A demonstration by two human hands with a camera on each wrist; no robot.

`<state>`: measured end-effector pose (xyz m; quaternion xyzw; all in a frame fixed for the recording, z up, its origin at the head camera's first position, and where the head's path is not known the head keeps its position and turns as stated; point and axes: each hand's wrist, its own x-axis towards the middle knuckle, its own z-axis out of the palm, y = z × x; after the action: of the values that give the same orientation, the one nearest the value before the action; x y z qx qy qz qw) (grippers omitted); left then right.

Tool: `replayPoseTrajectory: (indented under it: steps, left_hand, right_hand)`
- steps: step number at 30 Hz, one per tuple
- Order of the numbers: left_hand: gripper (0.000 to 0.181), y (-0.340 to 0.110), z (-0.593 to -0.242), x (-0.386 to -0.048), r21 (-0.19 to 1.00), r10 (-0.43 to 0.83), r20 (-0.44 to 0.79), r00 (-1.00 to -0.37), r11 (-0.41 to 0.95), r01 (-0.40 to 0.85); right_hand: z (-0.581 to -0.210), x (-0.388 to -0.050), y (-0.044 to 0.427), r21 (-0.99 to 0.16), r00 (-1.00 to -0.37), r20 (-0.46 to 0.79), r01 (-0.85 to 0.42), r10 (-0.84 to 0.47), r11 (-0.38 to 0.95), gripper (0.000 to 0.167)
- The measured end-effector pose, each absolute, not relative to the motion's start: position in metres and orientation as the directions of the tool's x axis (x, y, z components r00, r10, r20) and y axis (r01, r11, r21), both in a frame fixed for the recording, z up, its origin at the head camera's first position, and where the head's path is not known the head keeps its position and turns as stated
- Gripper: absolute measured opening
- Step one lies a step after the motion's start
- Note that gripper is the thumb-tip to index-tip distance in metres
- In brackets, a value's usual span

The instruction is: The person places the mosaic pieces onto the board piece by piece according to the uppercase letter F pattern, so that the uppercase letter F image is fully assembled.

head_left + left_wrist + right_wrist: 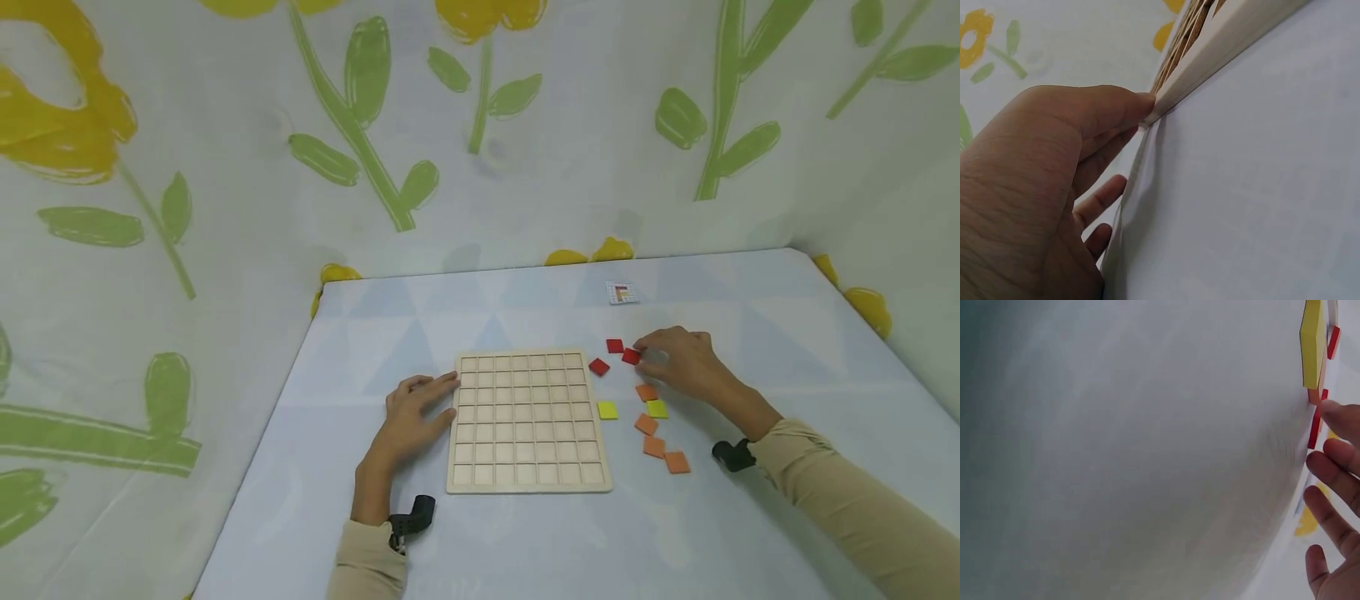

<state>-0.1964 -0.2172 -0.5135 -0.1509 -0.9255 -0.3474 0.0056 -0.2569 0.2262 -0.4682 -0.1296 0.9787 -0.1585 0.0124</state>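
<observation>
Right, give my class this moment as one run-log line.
left hand: touches board, left edge | right hand: at red tile | right of board: yellow tiles, orange tiles

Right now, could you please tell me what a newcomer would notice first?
Probably the pale gridded board on the table, the left hand at its left edge. To its right lie red, orange and yellow tiles, the right hand at a red one. Big yellow flowers mark the backdrop.
</observation>
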Motion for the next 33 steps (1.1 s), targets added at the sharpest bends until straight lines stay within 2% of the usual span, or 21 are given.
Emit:
replayPoseTrajectory:
  steps: [10, 18, 24, 33]
  left_hand:
    - [0.049, -0.217, -0.513, -0.194, 0.629, 0.248, 0.104, -0.963, 0.734, 0.256]
    - [0.049, -0.217, -0.513, -0.195, 0.635, 0.23, 0.092, -0.969, 0.736, 0.236]
    - [0.049, -0.216, -0.511, -0.196, 0.624, 0.243, 0.108, -0.964, 0.738, 0.256]
    - [0.05, -0.213, -0.514, -0.194, 0.617, 0.233, 0.121, -0.965, 0.744, 0.257]
  right_hand:
    - [-0.463, -0.253, 0.226, -0.274, -0.949, 0.092, -0.316, -0.302, 0.908, 0.026]
    - [-0.452, -0.247, 0.223, -0.305, -0.928, 0.148, -0.373, -0.343, 0.876, 0.026]
    - [-0.443, -0.241, 0.208, -0.348, -0.873, 0.224, -0.487, -0.434, 0.801, 0.027]
    - [-0.441, -0.243, 0.174, -0.329, -0.785, 0.31, -0.618, -0.537, 0.714, 0.025]
